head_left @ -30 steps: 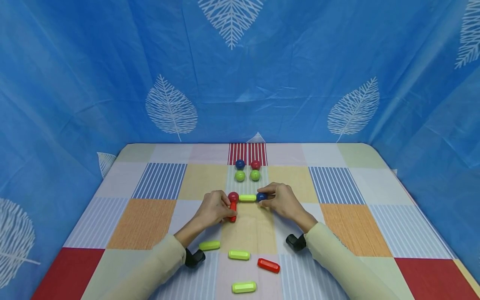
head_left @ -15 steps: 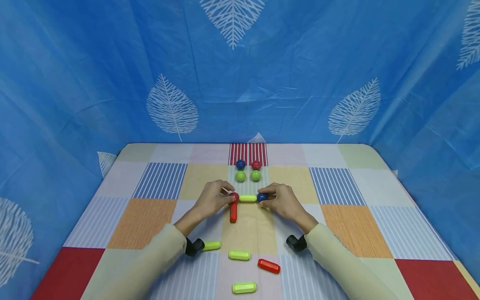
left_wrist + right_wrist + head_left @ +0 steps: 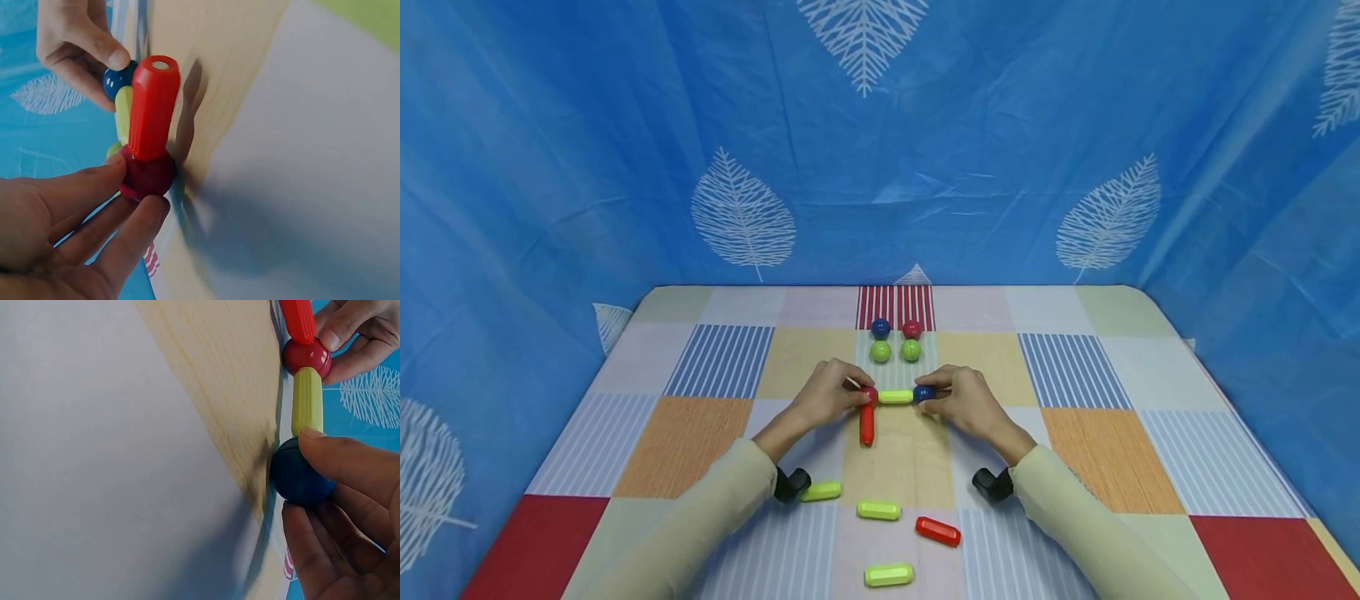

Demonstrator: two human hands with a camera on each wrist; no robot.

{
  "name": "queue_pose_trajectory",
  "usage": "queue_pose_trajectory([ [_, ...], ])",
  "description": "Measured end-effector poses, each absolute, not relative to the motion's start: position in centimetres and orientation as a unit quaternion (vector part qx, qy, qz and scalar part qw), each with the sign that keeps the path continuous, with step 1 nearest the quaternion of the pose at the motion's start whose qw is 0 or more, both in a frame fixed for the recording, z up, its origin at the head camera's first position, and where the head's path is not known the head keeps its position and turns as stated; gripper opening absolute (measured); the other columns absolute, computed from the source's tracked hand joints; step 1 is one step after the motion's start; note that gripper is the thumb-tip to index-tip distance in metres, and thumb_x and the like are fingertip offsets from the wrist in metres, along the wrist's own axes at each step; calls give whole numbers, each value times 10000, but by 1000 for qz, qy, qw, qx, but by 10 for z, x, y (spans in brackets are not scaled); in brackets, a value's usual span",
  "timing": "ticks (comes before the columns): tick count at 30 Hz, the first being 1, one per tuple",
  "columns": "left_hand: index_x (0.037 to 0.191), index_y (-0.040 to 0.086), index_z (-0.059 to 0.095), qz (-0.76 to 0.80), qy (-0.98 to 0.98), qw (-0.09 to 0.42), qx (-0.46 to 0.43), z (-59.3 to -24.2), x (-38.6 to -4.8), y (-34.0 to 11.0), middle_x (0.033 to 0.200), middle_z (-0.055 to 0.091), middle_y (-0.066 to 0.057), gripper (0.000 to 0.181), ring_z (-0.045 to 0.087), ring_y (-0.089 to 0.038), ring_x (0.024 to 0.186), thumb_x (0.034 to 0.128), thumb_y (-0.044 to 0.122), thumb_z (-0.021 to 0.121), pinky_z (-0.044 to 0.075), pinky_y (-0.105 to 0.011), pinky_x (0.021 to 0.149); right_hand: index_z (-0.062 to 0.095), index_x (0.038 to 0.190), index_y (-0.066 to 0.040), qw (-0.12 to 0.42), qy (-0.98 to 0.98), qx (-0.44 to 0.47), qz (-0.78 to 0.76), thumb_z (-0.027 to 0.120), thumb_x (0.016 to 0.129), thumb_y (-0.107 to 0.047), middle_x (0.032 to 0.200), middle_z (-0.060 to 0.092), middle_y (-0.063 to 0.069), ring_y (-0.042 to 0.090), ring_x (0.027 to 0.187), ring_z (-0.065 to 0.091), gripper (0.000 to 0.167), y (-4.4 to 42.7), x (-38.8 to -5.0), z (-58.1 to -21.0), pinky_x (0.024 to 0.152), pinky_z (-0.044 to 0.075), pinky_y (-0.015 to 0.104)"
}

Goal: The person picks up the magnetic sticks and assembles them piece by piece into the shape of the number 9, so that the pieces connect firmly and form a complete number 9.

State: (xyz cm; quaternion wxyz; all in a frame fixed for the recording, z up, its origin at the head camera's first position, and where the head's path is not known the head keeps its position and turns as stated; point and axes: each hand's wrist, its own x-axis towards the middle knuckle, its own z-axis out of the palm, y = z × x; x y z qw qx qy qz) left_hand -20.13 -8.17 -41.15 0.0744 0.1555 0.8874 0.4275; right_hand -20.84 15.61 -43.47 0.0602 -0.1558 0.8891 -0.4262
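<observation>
My left hand (image 3: 826, 395) pinches a red ball (image 3: 148, 177) between thumb and fingers. From that ball a red rod (image 3: 867, 427) points toward me, and a yellow-green rod (image 3: 895, 397) runs right to a blue ball (image 3: 300, 472). My right hand (image 3: 964, 403) pinches the blue ball, its thumb close to the end of the yellow-green rod. Both rods touch the red ball, forming a corner shape. In the left wrist view the red rod's free end shows a pale round spot.
Behind the hands sit a second blue ball (image 3: 881, 329), another red ball (image 3: 912, 329) and two green balls (image 3: 881, 351). Nearer me lie several yellow-green rods (image 3: 878, 510) and a loose red rod (image 3: 937, 531) on the patchwork cloth (image 3: 902, 475).
My left fingers have moved from the red rod up to the red ball, leaving the rod attached to it. The right hand stays on the blue ball.
</observation>
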Motion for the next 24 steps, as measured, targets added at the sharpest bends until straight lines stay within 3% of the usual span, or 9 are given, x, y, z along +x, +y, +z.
queue_pose_trajectory([
  [24, 1063, -6, 748, 397, 895, 110, 169, -406, -207, -89, 973, 738, -70, 186, 675, -181, 875, 883, 18, 710, 550, -325, 785, 733, 1129, -20, 64, 886, -152, -434, 816, 785, -42, 1083, 693, 86, 225, 977, 681, 355, 155, -207, -432, 822, 560, 314],
])
